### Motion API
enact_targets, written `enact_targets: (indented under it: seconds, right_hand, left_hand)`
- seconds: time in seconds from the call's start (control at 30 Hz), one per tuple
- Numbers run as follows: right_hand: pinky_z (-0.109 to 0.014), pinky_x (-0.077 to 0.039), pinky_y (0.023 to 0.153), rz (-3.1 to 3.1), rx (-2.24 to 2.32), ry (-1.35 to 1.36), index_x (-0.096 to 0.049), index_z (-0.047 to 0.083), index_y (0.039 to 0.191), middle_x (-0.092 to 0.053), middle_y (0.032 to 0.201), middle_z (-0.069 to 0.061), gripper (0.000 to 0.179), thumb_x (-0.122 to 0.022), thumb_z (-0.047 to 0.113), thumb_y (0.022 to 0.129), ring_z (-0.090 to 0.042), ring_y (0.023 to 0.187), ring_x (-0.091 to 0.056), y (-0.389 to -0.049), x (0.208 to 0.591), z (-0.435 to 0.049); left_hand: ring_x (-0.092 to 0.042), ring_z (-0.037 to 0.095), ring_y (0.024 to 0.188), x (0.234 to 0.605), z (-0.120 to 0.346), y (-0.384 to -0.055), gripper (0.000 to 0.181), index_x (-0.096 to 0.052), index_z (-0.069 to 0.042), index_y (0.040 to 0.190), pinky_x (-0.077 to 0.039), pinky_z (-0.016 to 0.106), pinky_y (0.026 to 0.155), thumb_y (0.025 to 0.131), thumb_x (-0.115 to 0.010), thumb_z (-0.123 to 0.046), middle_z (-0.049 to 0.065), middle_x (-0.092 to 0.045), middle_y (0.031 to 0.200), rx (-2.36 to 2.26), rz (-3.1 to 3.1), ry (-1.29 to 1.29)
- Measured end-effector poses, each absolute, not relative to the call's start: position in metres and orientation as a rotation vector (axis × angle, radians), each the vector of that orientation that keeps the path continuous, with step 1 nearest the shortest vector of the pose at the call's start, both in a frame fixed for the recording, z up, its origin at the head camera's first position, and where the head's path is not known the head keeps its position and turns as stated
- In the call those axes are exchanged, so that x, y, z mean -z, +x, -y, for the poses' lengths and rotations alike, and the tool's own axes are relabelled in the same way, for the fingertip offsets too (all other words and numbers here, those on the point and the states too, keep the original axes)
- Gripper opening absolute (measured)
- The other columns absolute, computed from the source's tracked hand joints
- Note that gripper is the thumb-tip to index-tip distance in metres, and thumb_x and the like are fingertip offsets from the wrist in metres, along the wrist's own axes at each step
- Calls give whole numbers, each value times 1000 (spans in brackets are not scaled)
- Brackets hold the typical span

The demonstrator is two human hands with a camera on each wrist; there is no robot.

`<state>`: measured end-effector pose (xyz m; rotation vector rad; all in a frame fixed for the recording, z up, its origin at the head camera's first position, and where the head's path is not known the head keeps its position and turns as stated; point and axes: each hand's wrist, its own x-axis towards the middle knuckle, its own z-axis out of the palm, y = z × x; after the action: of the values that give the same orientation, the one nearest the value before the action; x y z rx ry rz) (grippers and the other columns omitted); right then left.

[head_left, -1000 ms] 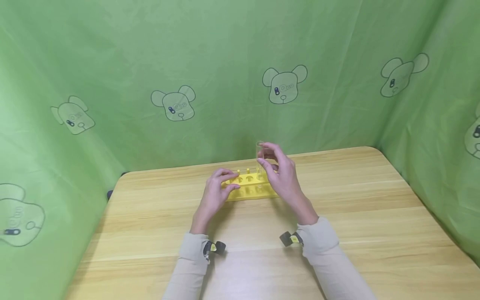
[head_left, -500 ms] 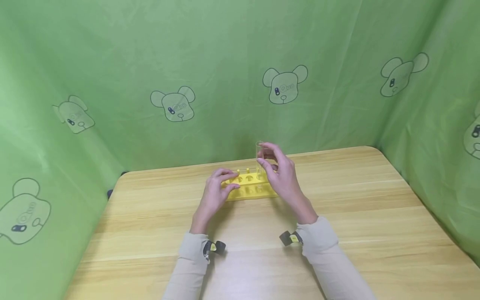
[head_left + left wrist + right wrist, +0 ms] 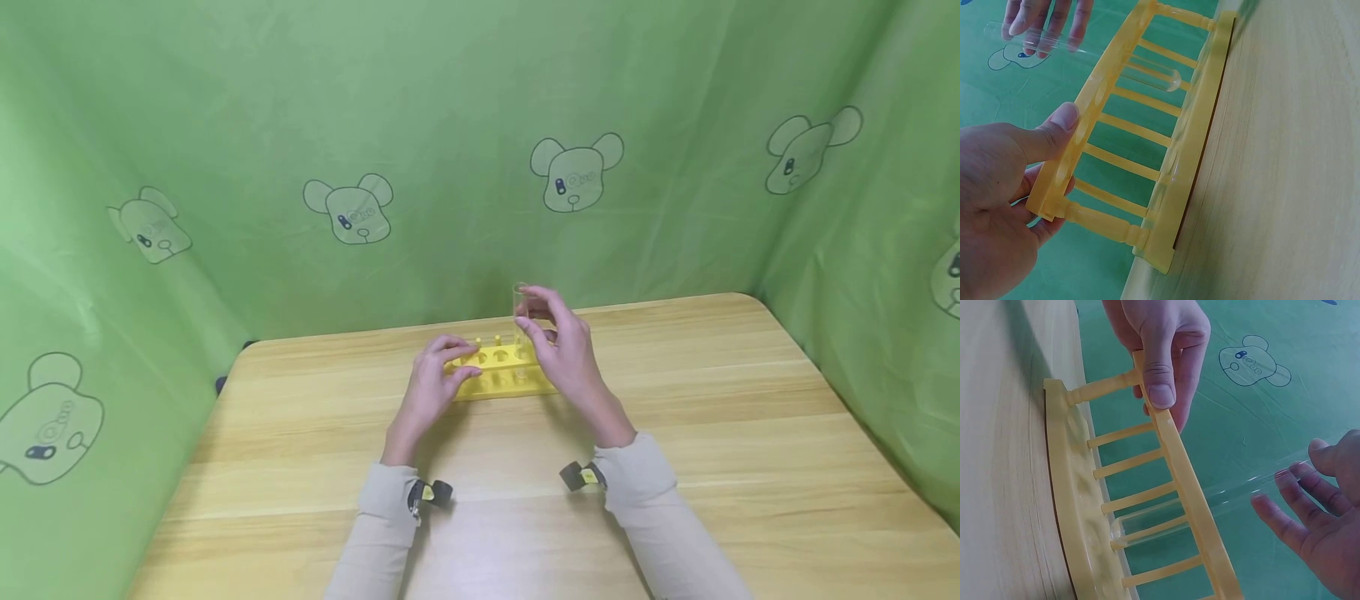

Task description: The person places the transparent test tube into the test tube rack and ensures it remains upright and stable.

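Observation:
A yellow test tube rack (image 3: 504, 387) stands on the table, with round holes in its upper plate. My left hand (image 3: 429, 382) grips the left end of that plate, thumb on the near side and fingers beyond it. A clear, seemingly empty test tube (image 3: 520, 315) stands upright through a hole right of the rack's middle. Thumb and fingertips of my right hand (image 3: 564, 343) hold the tube below its rim. In the left wrist view the rounded bottom of the test tube (image 3: 1169, 79) shows below the upper plate, close over the rack's base (image 3: 1200, 134).
The rack sits near the back edge of the wooden table (image 3: 675, 392). Green cloth (image 3: 450, 125) printed with bear heads hangs behind and at both sides. Each wrist wears a small black camera (image 3: 573, 477) on a strap.

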<state>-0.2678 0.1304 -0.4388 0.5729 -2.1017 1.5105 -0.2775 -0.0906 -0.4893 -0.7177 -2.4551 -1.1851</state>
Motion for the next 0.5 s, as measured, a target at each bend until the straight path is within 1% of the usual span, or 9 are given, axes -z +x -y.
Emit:
enact_targets:
  seconds: [0.23, 0.33, 0.5]
  right_hand:
    - [-27, -61, 80, 2109, -1511, 569, -57, 7, 136, -69, 111, -11, 39, -67, 3, 98, -27, 106, -69, -268, 440, -130]
    - [-31, -62, 80, 2111, -1516, 569, -57, 7, 136, -69, 111, -11, 39, -67, 3, 98, -26, 106, -69, -268, 440, -130]
    - [-42, -63, 79, 2116, -1526, 562, -57, 7, 136, -69, 111, -12, 39, -67, 3, 98, -26, 106, -69, -269, 442, -131]
  left_hand:
    - [-64, 27, 113, 490, 91, -279, 35, -75, -1, 118, -50, 37, 105, 85, -82, -12, 11, -69, 117, 1179, 2459, -719]
    - [-64, 27, 112, 490, 91, -279, 36, -74, -1, 118, -50, 39, 105, 85, -82, -11, 11, -69, 117, 1181, 2457, -719]
    - [-64, 28, 113, 490, 91, -279, 36, -74, -1, 118, -50, 41, 105, 85, -82, -12, 12, -69, 117, 1180, 2466, -713]
